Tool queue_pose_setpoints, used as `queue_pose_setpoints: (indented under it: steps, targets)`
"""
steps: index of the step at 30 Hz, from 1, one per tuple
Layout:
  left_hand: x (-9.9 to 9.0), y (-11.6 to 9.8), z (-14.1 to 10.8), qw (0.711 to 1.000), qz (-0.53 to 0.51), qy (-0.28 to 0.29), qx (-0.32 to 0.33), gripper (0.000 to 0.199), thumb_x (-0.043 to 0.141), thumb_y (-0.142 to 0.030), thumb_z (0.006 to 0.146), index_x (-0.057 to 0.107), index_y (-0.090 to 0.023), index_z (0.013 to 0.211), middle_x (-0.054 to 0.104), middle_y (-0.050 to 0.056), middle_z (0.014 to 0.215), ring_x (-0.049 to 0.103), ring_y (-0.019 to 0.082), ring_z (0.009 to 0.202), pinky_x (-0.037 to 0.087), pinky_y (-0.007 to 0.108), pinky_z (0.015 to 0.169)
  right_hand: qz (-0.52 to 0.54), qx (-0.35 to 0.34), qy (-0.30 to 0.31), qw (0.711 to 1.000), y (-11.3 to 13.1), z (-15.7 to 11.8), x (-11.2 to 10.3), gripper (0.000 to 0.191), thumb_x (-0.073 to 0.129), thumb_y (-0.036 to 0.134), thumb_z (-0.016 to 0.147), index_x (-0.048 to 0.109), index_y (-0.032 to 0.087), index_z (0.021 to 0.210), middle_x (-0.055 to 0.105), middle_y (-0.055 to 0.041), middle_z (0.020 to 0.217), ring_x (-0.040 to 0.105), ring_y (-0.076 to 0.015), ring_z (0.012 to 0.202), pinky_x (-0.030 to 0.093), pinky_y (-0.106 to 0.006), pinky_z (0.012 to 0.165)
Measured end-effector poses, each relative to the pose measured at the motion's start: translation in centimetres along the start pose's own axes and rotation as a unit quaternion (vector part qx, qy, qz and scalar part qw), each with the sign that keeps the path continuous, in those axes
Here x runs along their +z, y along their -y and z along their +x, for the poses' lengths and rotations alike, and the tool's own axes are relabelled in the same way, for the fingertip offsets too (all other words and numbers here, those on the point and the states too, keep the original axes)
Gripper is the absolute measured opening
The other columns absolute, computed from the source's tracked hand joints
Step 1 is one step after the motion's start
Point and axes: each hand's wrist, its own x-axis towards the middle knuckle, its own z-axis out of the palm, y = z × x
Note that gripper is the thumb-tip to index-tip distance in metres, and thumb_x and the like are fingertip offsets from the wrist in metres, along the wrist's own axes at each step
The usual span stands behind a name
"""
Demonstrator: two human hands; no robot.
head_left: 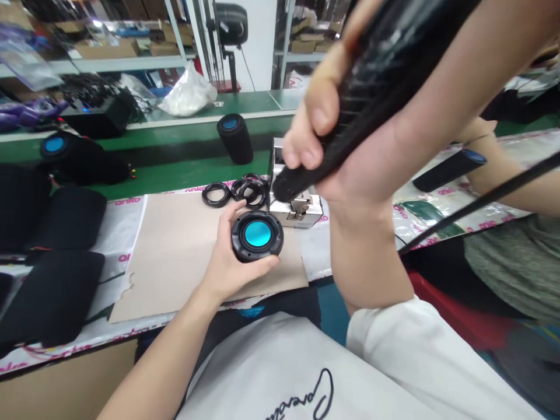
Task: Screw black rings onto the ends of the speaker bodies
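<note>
My left hand [230, 265] is closed around a black round speaker [237, 236], its turquoise centre disc facing up, over a sheet of brown cardboard [175, 256]. Raised close to the camera, my right hand [367, 166] wraps around a long black electric screwdriver [363, 99], blurred in part. The tool's lower end covers part of a small white metal box [306, 217] that looks like a screw feeder; the bit cannot be made out. Several black rings [216, 195] lie just beyond the speaker.
A black cylindrical speaker [236, 140] stands on the green bench behind; another [87, 157] lies at the left. Dark fabric-covered bodies [52, 291] crowd the left edge. At the right, a co-worker's arm [507, 169] is near a further speaker [448, 169]. A white bag [189, 93] sits behind.
</note>
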Motion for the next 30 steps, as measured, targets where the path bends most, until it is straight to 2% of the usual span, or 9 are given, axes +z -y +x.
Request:
queue_pose_setpoints:
  steps: [2, 4, 7, 9, 15, 19, 24, 27, 30]
  targets:
    - [0.0, 0.0, 0.1, 1.000, 0.003, -0.004, -0.005, 0.093, 0.096, -0.055, 0.073, 0.049, -0.026, 0.147, 0.066, 0.012, 0.140, 0.070, 0.032, 0.130, 0.058, 0.046, 0.111, 0.015, -0.041, -0.039, 0.998, -2.2, -0.1, -1.9, 0.060, 0.064, 0.085, 0.087, 0.052, 0.027, 0.082, 0.053, 0.0071, 0.059, 0.053, -0.0111, 0.045, 0.044, -0.029, 0.047]
    - [0.0, 0.0, 0.1, 1.000, 0.004, -0.016, -0.004, 0.086, 0.096, -0.052, 0.073, 0.053, -0.025, 0.143, 0.067, 0.010, 0.138, 0.072, 0.030, 0.126, 0.059, 0.043, 0.108, 0.018, -0.070, -0.141, 0.987, -5.0, -0.2, -3.0, 0.055, 0.078, 0.078, 0.083, 0.055, 0.028, 0.080, 0.049, 0.0067, 0.053, 0.046, -0.0133, 0.040, 0.032, -0.031, 0.036]
    - [0.1, 0.0, 0.1, 1.000, 0.009, -0.025, 0.007, 0.084, 0.096, -0.047, 0.072, 0.055, -0.025, 0.142, 0.068, 0.009, 0.136, 0.072, 0.028, 0.124, 0.059, 0.040, 0.106, 0.000, -0.049, -0.171, 0.984, -8.5, -0.5, -3.6, 0.060, 0.078, 0.085, 0.079, 0.054, 0.030, 0.084, 0.050, 0.0077, 0.050, 0.044, -0.0132, 0.038, 0.027, -0.033, 0.035]
    - [0.0, 0.1, 0.1, 1.000, 0.012, -0.025, 0.012, 0.084, 0.096, -0.046, 0.071, 0.056, -0.025, 0.142, 0.068, 0.008, 0.136, 0.073, 0.027, 0.123, 0.059, 0.040, 0.106, -0.016, -0.035, -0.167, 0.985, -9.6, -0.6, -3.7, 0.063, 0.075, 0.088, 0.079, 0.052, 0.030, 0.085, 0.049, 0.0086, 0.051, 0.045, -0.0118, 0.039, 0.028, -0.030, 0.036]
    - [0.0, 0.0, 0.1, 1.000, 0.013, -0.026, 0.010, 0.084, 0.096, -0.048, 0.071, 0.056, -0.025, 0.141, 0.069, 0.008, 0.134, 0.073, 0.027, 0.121, 0.059, 0.040, 0.105, 0.016, 0.001, -0.147, 0.989, -9.4, -2.0, -3.9, 0.065, 0.071, 0.088, 0.083, 0.051, 0.027, 0.083, 0.049, 0.0081, 0.050, 0.046, -0.0122, 0.034, 0.030, -0.028, 0.031]
    - [0.0, 0.2, 0.1, 1.000, 0.011, -0.023, 0.017, 0.084, 0.096, -0.050, 0.072, 0.055, -0.026, 0.141, 0.068, 0.008, 0.135, 0.073, 0.027, 0.123, 0.059, 0.039, 0.105, 0.070, 0.065, -0.146, 0.985, -7.1, -3.4, -3.9, 0.062, 0.075, 0.083, 0.083, 0.053, 0.026, 0.079, 0.052, 0.0060, 0.051, 0.045, -0.0125, 0.035, 0.035, -0.028, 0.031]
    - [-0.1, 0.5, 0.3, 1.000, 0.012, -0.013, 0.013, 0.086, 0.096, -0.057, 0.072, 0.053, -0.027, 0.141, 0.067, 0.008, 0.137, 0.072, 0.028, 0.125, 0.058, 0.042, 0.108, 0.092, -0.045, -0.164, 0.981, -3.3, -3.1, -2.8, 0.037, 0.067, 0.060, 0.098, 0.060, 0.027, 0.084, 0.051, 0.0008, 0.061, 0.047, -0.0160, 0.046, 0.035, -0.034, 0.039]
    - [-0.1, 0.5, 0.2, 1.000, 0.010, -0.017, 0.011, 0.088, 0.096, -0.060, 0.072, 0.054, -0.027, 0.141, 0.067, 0.009, 0.137, 0.071, 0.029, 0.125, 0.057, 0.042, 0.108, 0.031, -0.092, -0.186, 0.978, -4.2, -2.4, -2.5, 0.042, 0.074, 0.066, 0.094, 0.058, 0.029, 0.085, 0.049, 0.0025, 0.061, 0.048, -0.0160, 0.046, 0.031, -0.036, 0.042]
    - [-0.1, 0.5, 0.0, 1.000, 0.011, -0.018, 0.014, 0.088, 0.097, -0.060, 0.071, 0.054, -0.027, 0.141, 0.066, 0.009, 0.138, 0.071, 0.029, 0.126, 0.058, 0.042, 0.107, -0.021, -0.052, -0.182, 0.982, -7.0, -2.1, -2.8, 0.055, 0.071, 0.082, 0.089, 0.055, 0.029, 0.087, 0.050, 0.0056, 0.057, 0.045, -0.0135, 0.042, 0.030, -0.034, 0.043]
